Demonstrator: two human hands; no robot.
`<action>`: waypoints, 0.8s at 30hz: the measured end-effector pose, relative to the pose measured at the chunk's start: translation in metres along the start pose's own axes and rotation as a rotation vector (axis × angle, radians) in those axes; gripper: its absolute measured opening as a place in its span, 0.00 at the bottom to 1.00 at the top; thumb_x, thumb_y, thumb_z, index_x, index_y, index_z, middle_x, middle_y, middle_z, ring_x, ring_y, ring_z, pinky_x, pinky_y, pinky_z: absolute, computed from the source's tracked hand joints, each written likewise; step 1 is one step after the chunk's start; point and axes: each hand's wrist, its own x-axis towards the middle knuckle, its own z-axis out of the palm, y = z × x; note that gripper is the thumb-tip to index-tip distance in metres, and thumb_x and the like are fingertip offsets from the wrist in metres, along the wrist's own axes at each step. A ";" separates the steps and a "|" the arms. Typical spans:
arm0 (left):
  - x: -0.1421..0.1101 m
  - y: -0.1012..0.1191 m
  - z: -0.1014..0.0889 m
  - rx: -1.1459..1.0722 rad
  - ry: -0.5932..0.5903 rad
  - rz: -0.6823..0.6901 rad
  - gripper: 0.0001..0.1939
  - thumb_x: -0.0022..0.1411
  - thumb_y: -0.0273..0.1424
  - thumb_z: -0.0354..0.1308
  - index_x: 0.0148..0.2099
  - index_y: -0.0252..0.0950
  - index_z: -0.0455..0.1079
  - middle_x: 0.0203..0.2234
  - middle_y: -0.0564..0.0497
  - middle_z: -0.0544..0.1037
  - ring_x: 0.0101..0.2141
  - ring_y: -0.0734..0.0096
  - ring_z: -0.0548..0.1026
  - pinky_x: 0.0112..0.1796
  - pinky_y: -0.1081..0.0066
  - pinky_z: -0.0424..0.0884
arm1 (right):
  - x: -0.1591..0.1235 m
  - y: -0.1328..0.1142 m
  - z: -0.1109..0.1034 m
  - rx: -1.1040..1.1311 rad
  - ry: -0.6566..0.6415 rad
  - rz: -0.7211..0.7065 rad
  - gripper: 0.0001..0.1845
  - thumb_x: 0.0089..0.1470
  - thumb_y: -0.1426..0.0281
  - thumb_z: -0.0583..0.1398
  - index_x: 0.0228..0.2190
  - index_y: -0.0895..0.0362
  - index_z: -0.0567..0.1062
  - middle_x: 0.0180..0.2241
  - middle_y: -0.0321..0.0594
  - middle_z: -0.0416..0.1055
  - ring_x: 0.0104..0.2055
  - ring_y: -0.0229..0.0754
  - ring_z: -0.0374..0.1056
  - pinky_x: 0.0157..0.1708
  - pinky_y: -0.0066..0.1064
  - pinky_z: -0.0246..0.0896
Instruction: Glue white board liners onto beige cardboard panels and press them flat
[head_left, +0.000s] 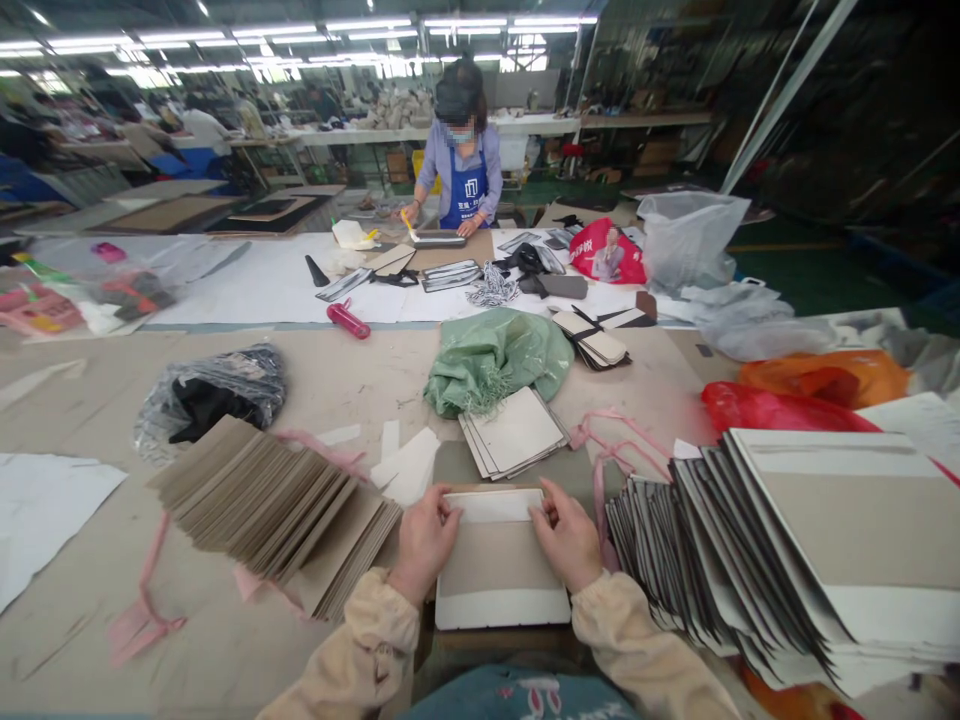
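Note:
A flat card panel (499,572), grey-brown with white strips along its far and near edges, lies on the table right in front of me. My left hand (424,540) grips its left edge with the fingers curled at the far left corner. My right hand (568,540) holds the right edge, fingers pinched at the far right corner. Fanned out to the left lies a long stack of plain brown cards (277,510). Another fanned stack of finished white-edged panels (787,550) sits to the right. A small pile of white-faced cards (514,432) rests just beyond my hands.
A green plastic bag (495,358), a grey bag with dark contents (214,395), pink ribbons (604,450) and orange and red bags (810,392) lie about the table (375,375). A person in a blue apron (461,175) works at the far side. A pink bottle (349,320) lies mid-table.

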 end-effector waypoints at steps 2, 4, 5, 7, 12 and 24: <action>0.001 -0.001 0.001 0.034 0.007 0.012 0.13 0.57 0.31 0.54 0.46 0.35 0.65 0.26 0.55 0.73 0.28 0.70 0.72 0.31 0.72 0.63 | 0.000 0.001 0.001 -0.013 0.002 -0.003 0.22 0.52 0.66 0.54 0.50 0.56 0.68 0.29 0.38 0.69 0.33 0.43 0.65 0.33 0.34 0.61; 0.002 -0.002 0.002 0.060 0.013 0.029 0.14 0.58 0.31 0.54 0.47 0.34 0.64 0.26 0.54 0.73 0.28 0.69 0.72 0.32 0.71 0.64 | 0.000 0.001 0.003 -0.035 0.001 -0.024 0.22 0.53 0.66 0.54 0.50 0.56 0.67 0.29 0.38 0.69 0.33 0.43 0.66 0.34 0.34 0.61; 0.003 -0.002 0.003 0.071 0.017 0.039 0.15 0.58 0.31 0.54 0.48 0.34 0.64 0.26 0.54 0.73 0.29 0.69 0.72 0.33 0.70 0.64 | 0.000 0.001 0.004 -0.051 0.002 -0.039 0.22 0.54 0.66 0.53 0.50 0.56 0.67 0.29 0.38 0.69 0.34 0.43 0.66 0.34 0.34 0.61; 0.004 -0.003 0.005 0.100 0.034 0.057 0.17 0.58 0.31 0.54 0.50 0.33 0.63 0.27 0.53 0.73 0.30 0.67 0.72 0.34 0.68 0.65 | 0.001 0.001 0.004 -0.084 0.007 -0.060 0.21 0.55 0.67 0.53 0.50 0.58 0.67 0.30 0.40 0.69 0.35 0.44 0.66 0.36 0.35 0.62; -0.004 -0.005 -0.001 0.203 0.199 0.177 0.22 0.59 0.33 0.54 0.55 0.30 0.60 0.39 0.43 0.72 0.42 0.58 0.70 0.42 0.60 0.66 | -0.001 0.001 0.000 -0.151 0.082 -0.097 0.26 0.55 0.62 0.55 0.53 0.61 0.64 0.41 0.49 0.67 0.44 0.49 0.64 0.41 0.38 0.63; -0.077 0.005 -0.018 0.212 -0.026 0.429 0.12 0.62 0.27 0.50 0.45 0.40 0.71 0.42 0.47 0.74 0.46 0.61 0.66 0.49 0.56 0.57 | -0.010 -0.043 0.003 -0.295 -0.373 -0.726 0.28 0.59 0.66 0.53 0.59 0.56 0.57 0.60 0.42 0.55 0.63 0.47 0.45 0.61 0.47 0.40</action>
